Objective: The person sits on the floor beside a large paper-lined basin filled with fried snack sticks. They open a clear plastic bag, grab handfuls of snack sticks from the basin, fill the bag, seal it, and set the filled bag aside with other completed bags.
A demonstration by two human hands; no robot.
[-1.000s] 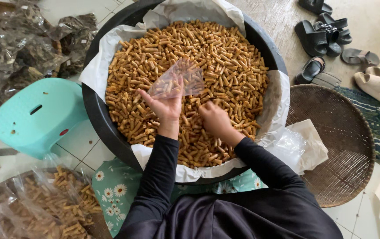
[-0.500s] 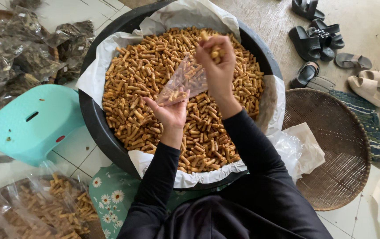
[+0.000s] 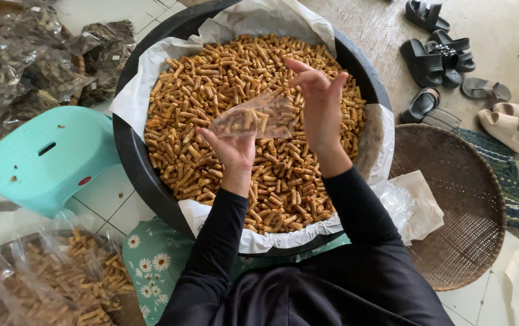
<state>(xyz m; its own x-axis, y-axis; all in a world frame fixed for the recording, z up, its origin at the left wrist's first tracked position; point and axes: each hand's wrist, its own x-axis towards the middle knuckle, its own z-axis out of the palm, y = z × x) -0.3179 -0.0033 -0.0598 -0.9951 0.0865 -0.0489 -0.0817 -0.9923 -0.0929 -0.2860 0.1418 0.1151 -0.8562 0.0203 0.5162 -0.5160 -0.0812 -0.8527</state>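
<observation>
A big black tub [image 3: 128,151] lined with white paper [image 3: 132,99] holds a heap of golden-brown snack sticks [image 3: 211,78]. My left hand [image 3: 232,151] holds a small clear plastic bag [image 3: 253,118] above the heap, lying on its side with a few sticks inside. My right hand [image 3: 320,102] hovers at the bag's right end with its fingers spread and loosely curved. Nothing shows in that hand. Both arms wear black sleeves.
A turquoise plastic stool [image 3: 48,157] stands left of the tub. Filled clear bags of sticks [image 3: 48,278] lie at lower left, dark bagged goods [image 3: 24,66] at upper left. A woven round tray [image 3: 459,205] sits at right, with sandals [image 3: 447,54] beyond it.
My right hand rose from the heap to the bag's mouth with sticks pinched in it; now its fingers are spread and sticks lie in the bag. The bag has tilted flatter.
</observation>
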